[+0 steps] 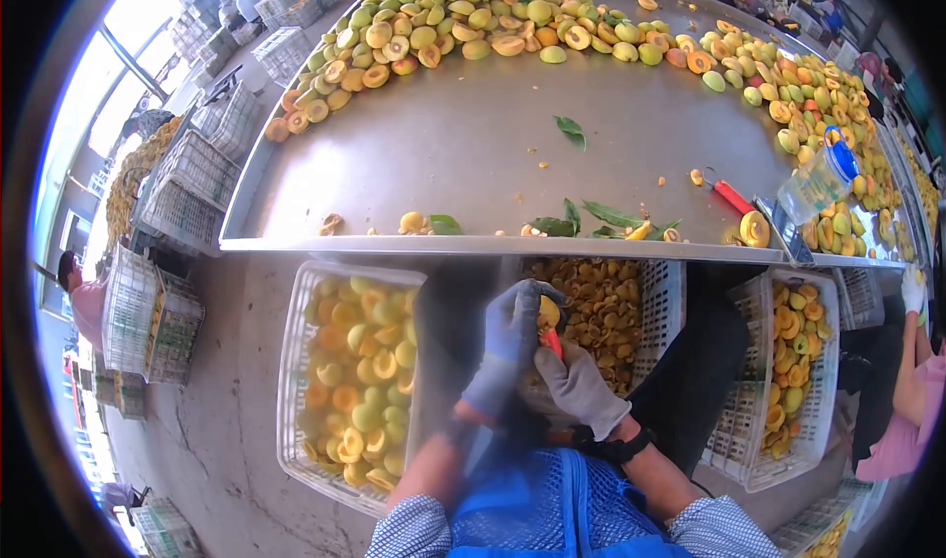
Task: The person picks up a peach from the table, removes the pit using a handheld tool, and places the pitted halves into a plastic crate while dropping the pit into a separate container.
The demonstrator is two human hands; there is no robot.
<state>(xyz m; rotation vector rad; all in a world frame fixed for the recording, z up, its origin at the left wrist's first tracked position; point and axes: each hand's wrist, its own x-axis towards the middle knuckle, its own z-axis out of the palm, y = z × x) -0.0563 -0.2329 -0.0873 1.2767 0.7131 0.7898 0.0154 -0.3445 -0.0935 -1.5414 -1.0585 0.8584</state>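
In a grey-blue glove, my left hand (506, 329) is closed around a yellow apricot (548, 313) in front of me. My right hand (581, 383), in a grey glove, grips a red-handled tool (552, 342) pressed up to that apricot; its working end is hidden. Both hands are close together over a crate (662, 307) between my legs, filled with small brownish-orange pieces. To the left stands a white crate (287, 400) of yellow and green apricots, mostly halves.
Piles of apricots (424, 36) line the far and right sides of the metal table (424, 154). Leaves (570, 131), a second red-handled tool (731, 197) and a blue-capped bottle (816, 179) lie on it. Another apricot crate (749, 469) stands right, beside a person in pink (912, 420).
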